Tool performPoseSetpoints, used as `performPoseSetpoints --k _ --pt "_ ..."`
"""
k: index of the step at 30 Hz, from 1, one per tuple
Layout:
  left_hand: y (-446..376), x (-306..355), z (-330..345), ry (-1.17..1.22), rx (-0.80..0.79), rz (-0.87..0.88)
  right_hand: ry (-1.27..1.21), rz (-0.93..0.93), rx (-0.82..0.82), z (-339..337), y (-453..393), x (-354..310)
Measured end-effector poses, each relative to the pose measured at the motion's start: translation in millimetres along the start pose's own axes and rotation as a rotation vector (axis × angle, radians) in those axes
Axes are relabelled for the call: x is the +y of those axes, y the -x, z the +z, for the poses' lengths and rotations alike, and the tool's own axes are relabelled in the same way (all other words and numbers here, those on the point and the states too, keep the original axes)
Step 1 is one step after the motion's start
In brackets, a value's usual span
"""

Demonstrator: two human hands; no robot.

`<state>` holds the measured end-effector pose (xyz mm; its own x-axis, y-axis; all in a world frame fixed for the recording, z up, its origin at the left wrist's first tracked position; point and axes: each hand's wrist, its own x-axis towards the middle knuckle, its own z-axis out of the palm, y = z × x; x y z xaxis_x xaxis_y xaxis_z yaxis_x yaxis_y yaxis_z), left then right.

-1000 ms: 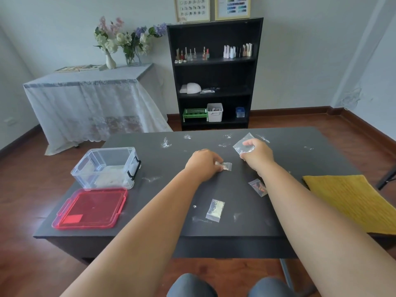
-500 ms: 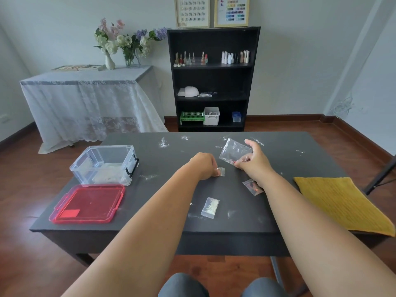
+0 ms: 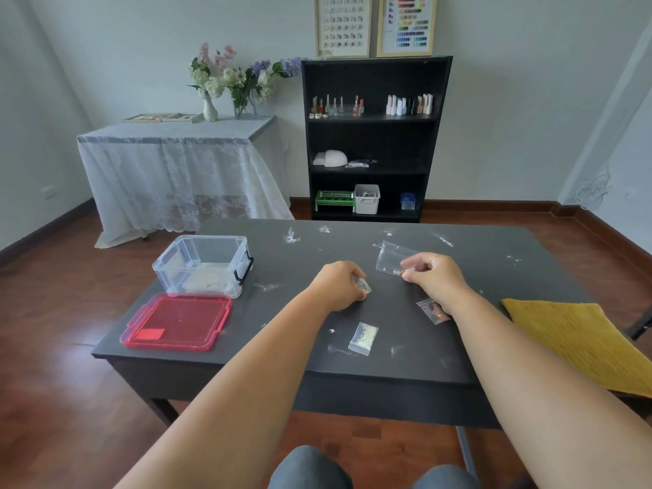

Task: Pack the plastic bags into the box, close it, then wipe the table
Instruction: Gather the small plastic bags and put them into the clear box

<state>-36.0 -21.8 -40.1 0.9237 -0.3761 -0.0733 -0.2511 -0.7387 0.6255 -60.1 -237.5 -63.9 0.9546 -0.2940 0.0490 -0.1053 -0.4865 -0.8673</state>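
1. Dark table [image 3: 458, 361], kinda dusted with white specks.
2. Far left: clear open box [image 3: 203, 264], with its red lid [image 3: 176, 322] flat just in front.
3. Middle: small bag of pale stuff [image 3: 363, 338], and another bag with reddish bits [image 3: 432, 309].
4. Yellow cloth [image 3: 578, 342] over the right edge.

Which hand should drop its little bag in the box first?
Probably the left hand: it pinches a small bag and is nearer the open clear box on the table's left. The right hand, holding the bigger bag, would have to cross over.
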Motion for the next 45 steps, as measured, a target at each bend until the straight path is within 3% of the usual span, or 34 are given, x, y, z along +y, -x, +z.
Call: performPoseSetpoints --k 4,9,16,21,29,36,45 --pt "11 -16 -13 -0.040 0.033 -0.021 0.000 -0.003 0.002 4 2 -6" --pt "27 -41 -35 0.086 0.097 -0.060 -0.044 -0.070 0.028 17 6 -38" --pt "56 -60 -103 0.230 0.365 -0.022 -0.162 -0.284 -0.089 85 14 -128" --pt "91 -96 -156 0.204 0.590 -0.028 -0.306 -0.247 -0.220 154 22 -171" --pt "110 -149 -184 0.300 0.788 -0.154 -0.147 -0.347 -0.195 229 27 -198" --pt "95 -162 -177 0.340 0.799 -0.176 0.127 -0.401 -0.252 240 25 -191" --pt "66 -147 -151 0.176 0.870 -0.317 -0.095 -0.399 -0.071 206 40 -176"
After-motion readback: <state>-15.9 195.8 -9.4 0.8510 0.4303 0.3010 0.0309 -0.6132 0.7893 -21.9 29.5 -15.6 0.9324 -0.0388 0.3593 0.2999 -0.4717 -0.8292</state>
